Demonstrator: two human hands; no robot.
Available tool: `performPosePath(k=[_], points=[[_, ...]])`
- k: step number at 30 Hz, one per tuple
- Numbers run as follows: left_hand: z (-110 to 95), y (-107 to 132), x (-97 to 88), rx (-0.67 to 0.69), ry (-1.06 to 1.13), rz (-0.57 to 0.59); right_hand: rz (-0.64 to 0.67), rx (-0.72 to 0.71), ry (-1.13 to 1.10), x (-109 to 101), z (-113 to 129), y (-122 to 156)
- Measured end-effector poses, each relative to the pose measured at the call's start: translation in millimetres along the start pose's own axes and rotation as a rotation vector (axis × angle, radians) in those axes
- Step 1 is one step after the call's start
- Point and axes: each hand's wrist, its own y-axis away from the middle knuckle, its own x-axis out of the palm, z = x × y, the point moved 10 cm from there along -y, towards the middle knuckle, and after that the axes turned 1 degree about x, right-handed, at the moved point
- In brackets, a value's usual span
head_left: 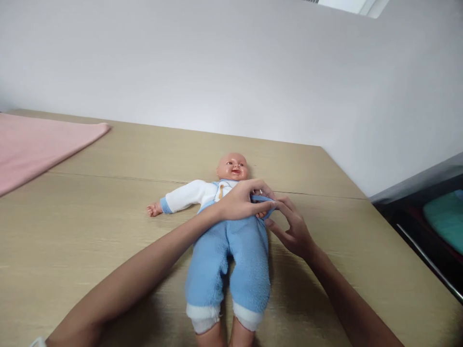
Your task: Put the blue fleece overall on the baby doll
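A baby doll (227, 250) lies on its back, head away from me, in a white top and fuzzy blue trousers with white leg cuffs. My left hand (246, 198) reaches across its chest, fingers closed on a blue fabric edge (263, 198) that looks like the sleeve cuff. From the other side, my right hand (292, 229) pinches the same edge, stretching it between the two hands. Part of the doll's small hand shows beside the cuff; most of that sleeve is hidden. The doll's other arm (181, 196) lies stretched out to the left.
The doll rests on a wooden table (108, 231) against a pale wall (181, 67). A pink cloth (43, 144) is spread at the far left. Beyond the table's right edge stands a dark chair-like object (408, 231) with something teal (446, 219) on it.
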Motion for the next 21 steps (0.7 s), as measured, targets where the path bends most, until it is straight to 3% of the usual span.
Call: performPosePath(k=[3,8,14,17,21], points=[[0,-2,-5.8,0.0,-0.074,-0.067,-0.086,0.071,-0.058,0,-8,2],[8,-4,-5.0,-0.071,-0.155,-0.013,-0.107,0.287,-0.4,15,-42,11],[10,-5,-10.6,-0.029,-0.551,-0.013,-0.214,0.599,-0.781,37,-86,28],[23,-5,-8.4,-0.097,-0.607,0.03,-0.228,0.655,-0.8,43,-90,30],[35,-5,-12.2,-0.166,-0.672,0.033,-0.303,0.636,-0.583,33,-87,33]])
